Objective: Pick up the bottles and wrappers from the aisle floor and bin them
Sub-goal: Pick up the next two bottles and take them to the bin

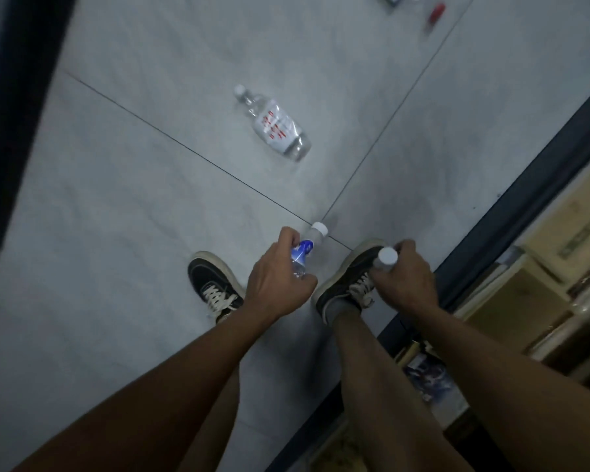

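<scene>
While both feet stand on the grey tile floor (123,206), the left hand (276,277) grips a blue-labelled bottle (305,248), the right hand (406,277) clutches a white-capped bottle (385,258), and a red-lettered bottle (275,124) lies at twelve o'clock.

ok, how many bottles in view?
3 clear ones. One in the left hand, blue label. One in the right hand, only its cap end showing. One on the floor ahead, red print. The blurred red item at top may be another.
</scene>
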Demonstrator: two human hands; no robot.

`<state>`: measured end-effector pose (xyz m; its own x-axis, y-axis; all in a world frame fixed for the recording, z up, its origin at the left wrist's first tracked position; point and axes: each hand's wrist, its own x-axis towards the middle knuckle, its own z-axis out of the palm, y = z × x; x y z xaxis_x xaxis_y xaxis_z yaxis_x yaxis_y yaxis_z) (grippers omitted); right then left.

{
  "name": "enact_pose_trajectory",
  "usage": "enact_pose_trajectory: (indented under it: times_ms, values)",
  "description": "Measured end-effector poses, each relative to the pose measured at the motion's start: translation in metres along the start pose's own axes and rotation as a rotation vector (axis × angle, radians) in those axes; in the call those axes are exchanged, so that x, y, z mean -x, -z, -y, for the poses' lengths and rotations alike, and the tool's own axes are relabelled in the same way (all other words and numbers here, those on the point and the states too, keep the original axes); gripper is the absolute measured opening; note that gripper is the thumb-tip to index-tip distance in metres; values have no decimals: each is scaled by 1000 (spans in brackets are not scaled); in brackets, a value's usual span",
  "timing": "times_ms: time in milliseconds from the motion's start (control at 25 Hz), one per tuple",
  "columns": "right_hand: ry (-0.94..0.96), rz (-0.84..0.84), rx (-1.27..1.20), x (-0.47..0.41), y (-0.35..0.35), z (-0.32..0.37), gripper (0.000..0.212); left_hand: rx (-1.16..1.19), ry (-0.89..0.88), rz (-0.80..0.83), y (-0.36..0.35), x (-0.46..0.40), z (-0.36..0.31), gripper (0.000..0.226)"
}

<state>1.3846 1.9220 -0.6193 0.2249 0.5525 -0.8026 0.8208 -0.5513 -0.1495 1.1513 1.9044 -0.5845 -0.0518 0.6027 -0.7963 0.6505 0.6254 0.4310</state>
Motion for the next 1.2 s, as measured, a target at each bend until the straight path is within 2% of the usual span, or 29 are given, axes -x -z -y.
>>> enact_pose_trajectory:
  times_ms: [200,280,360,520,760,960,1200]
  values:
    - [227,147,152,143,72,66,30,-27,51,-80,121,134,-45,46]
    - [311,151,182,202,101,100,25,-27,75,-148,171,188,-53,40]
    - [397,120,213,251,128,130,29,-8,82,-196,215,237,-54,37]
    - [520,45,276,339,171,192,47,10,68,-220,298,326,-29,37]
    - [640,26,417,458,185,290,42,100,112,-373,397,441,40,37]
    - [761,70,449,531,142,364,31,239,199,-513,417,524,123,38]
    - [985,238,634,582,94,436,33,467,398,-600,364,599,187,35]
